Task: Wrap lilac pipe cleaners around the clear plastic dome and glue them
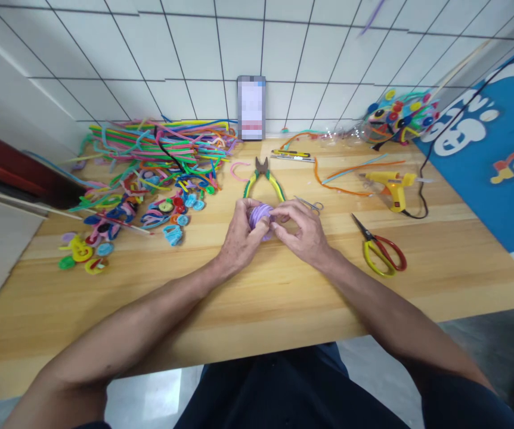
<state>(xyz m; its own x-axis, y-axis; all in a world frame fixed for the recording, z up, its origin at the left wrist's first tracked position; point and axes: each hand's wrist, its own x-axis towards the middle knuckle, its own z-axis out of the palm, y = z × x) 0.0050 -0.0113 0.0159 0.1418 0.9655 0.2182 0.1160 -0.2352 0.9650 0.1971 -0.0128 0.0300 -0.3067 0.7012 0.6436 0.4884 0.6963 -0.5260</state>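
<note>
Between my hands is a purple pipe-cleaner coil (260,215), wound into a rounded shape. My left hand (241,238) is closed around its left side, with the thumb across the front. The fingertips of my right hand (300,231) are bent and pinched at the coil's right edge; my fingers hide part of it. Just beyond the coil lie pliers (262,173) with green and yellow handles, jaws pointing to the wall. Small silver scissors (313,205) rest behind my right hand.
Pipe cleaners (149,143) are heaped at back left, with coiled pieces (84,250) in front. A phone (251,107) leans on the wall. A yellow glue gun (393,187), red-and-yellow-handled scissors (380,247), a utility knife (290,154) and a bag of colourful pieces (400,119) lie rightward.
</note>
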